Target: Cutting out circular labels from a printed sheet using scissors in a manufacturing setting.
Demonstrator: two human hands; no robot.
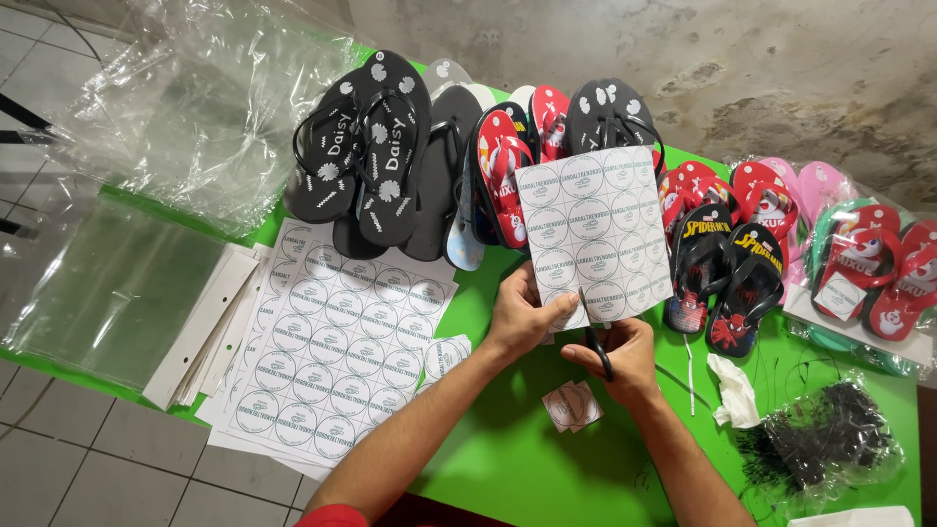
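Over the green table, dead centre, a white sheet of round labels stands upright in the air, rows of pale green circles facing the camera. Left hand is pinching its lower left corner, thumb across the front, fingers curled behind. Right hand is closed through the handles of dark scissors, blades angled up into the sheet's bottom edge at six o'clock. Both hands are full, neither loose.

At seven o'clock from the hands, a few cut label pieces lie flat on the table. Out at nine o'clock, a stack of uncut label sheets lies spread, and beyond it a pile of white card strips under clear plastic bags.

At twelve o'clock, behind the held sheet, black flip-flops with daisy prints lean against red and black pairs. At two o'clock sit black and red children's flip-flops; at three o'clock, more red, green and pink pairs bagged in clear wrap. Down at four o'clock, a clear bag of black fasteners, with a crumpled white scrap just beside it.
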